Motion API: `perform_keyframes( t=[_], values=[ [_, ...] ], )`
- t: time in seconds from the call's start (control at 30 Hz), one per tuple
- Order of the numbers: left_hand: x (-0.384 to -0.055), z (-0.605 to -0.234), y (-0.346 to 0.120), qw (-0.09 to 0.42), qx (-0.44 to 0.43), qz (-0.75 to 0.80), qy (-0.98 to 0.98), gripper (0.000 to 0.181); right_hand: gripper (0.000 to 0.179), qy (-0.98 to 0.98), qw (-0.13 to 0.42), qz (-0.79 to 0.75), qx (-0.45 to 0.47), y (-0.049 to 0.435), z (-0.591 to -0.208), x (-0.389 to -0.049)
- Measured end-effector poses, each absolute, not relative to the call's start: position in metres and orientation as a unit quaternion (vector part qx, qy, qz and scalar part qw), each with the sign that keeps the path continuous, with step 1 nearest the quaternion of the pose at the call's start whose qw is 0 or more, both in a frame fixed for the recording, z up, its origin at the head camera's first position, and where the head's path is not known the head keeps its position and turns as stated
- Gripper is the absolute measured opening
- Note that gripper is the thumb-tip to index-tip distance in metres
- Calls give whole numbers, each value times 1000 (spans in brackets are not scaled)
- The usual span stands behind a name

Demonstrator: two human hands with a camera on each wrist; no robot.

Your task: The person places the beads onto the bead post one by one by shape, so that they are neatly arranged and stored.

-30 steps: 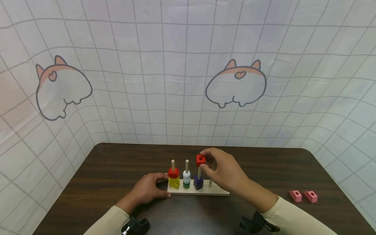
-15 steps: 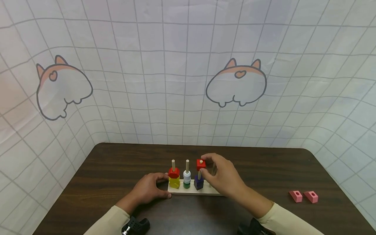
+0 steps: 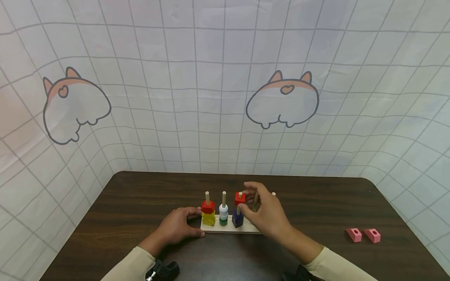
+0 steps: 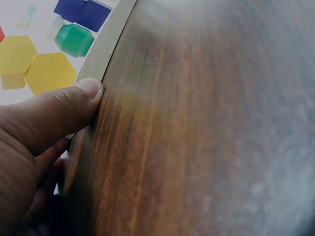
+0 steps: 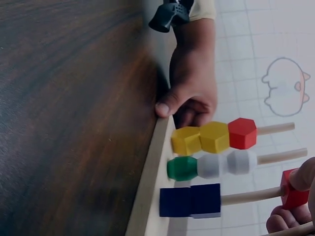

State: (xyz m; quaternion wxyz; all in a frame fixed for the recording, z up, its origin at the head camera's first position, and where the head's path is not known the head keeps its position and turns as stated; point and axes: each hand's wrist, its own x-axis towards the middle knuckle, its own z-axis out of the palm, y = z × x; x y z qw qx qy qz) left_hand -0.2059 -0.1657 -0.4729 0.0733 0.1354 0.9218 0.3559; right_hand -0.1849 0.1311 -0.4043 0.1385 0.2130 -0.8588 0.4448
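Observation:
At the left end of the wooden peg base (image 3: 225,229), my left hand (image 3: 177,226) grips the board, its thumb (image 4: 88,91) along the front edge. My right hand (image 3: 268,214) pinches a red cube (image 3: 240,198) threaded on the upper part of a peg, above two dark blue cubes (image 5: 191,201). Bare peg shows between the cube and the blue ones. Left of these, one peg bears white beads (image 3: 223,210) over a green bead (image 5: 182,168); the leftmost has a red bead (image 3: 208,207) over yellow hexagonal beads (image 5: 215,137). My right hand partly hides the remaining pegs.
Two pink blocks (image 3: 354,235) with holes lie on the dark wooden table (image 3: 140,195) at the right. A white gridded curtain (image 3: 211,97) with cartoon animals hangs behind and along both sides.
The red cube has gone down onto the peg, whose tip now pokes through its hole. My right hand has lowered with it, its index finger now raised off. My left hand stays put.

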Motion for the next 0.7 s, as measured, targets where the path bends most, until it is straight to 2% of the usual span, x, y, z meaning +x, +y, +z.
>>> perform_keyframes(
  t=[0.13,0.23,0.7],
  values=[
    [-206,-474,-167,73,140,358,920,63,79,-854,115,469,193,130,-413,-184],
    [-206,-474,-168,73,143,360,919,64,85,-849,107,482,187,130,-420,-185],
    [-206,-473,-167,76,139,364,918,63,82,-853,87,484,176,128,-445,-187]
  ],
)
